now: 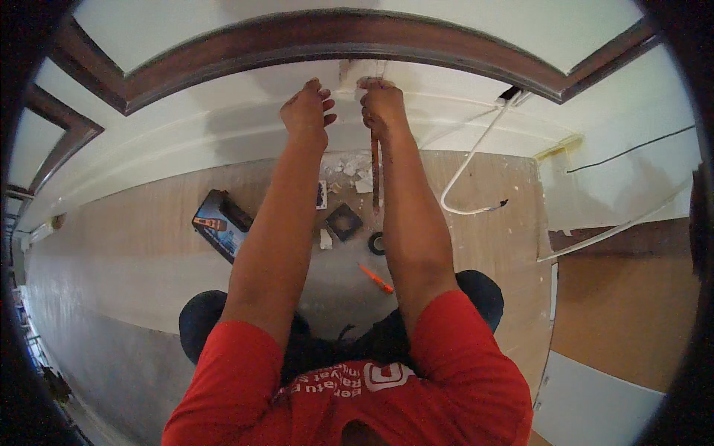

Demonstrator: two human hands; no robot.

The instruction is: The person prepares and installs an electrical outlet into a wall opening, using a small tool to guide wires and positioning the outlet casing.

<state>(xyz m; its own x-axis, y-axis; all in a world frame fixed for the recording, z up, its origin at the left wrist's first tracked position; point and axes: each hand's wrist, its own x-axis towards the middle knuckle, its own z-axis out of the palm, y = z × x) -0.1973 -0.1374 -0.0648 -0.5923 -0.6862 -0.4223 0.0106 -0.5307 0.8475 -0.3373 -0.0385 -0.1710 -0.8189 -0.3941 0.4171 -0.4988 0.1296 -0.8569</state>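
Note:
My right hand (pixel 384 108) is closed near the white wall, just below a dark brown wooden trim. From its grip a long, narrow reddish-brown strip (pixel 375 175) hangs toward the floor; its exact kind is unclear. Beside it, my left hand (pixel 305 111) is raised at about the same height with curled fingers, the thumb and forefinger meeting at the top. Whatever it may pinch is too small to make out. A small opening or patch in the wall (pixel 346 73) lies between the two hands. Both arms reach straight forward over the floor.
Between my arms lie an orange screwdriver-like tool (pixel 375 277), a black tape roll (pixel 377 243), a black square plate (pixel 343 221) and white rubble (pixel 348 165). A dark package (pixel 222 223) sits left. A white cable (pixel 445 189) curves from the wall at right.

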